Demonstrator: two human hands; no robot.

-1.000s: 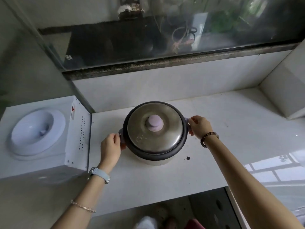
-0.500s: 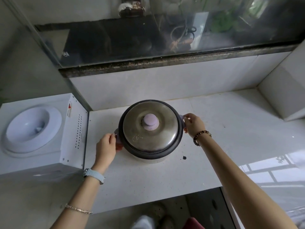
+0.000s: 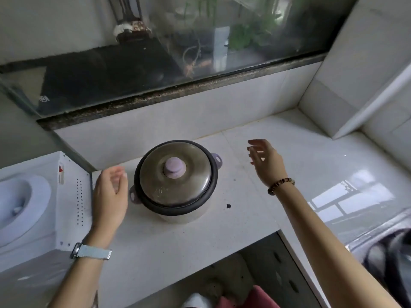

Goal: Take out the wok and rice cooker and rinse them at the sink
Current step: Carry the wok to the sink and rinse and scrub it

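Because the rice cooker is round, it has no true long axis. The nearest thing to one is the line through its two lilac handles, which runs on a slant from the near-left handle to the far-right handle. It stands upright on the white tiled counter, which spreads out on every side of it. Behind the cooker is a grimy window, and well to its left a white water dispenser butts against the counter's edge. The steel lid is seated flat in the dark rim, with its lilac knob pointing straight up. The cooker looks closed and not yet at any sink. The left hand hangs just beside the near-left handle with its fingers loosely curled, holding nothing. I see a sliver of gap rather than contact. The right hand floats to the right of the cooker, clear of the far-right handle, fingers slack and spread, also empty. The hands sit on either side of the cooker, roughly along its handle line. I judge that this suits a level two-handed lift with the lid kept on. A small dark speck lies on the counter just right of the cooker's base.
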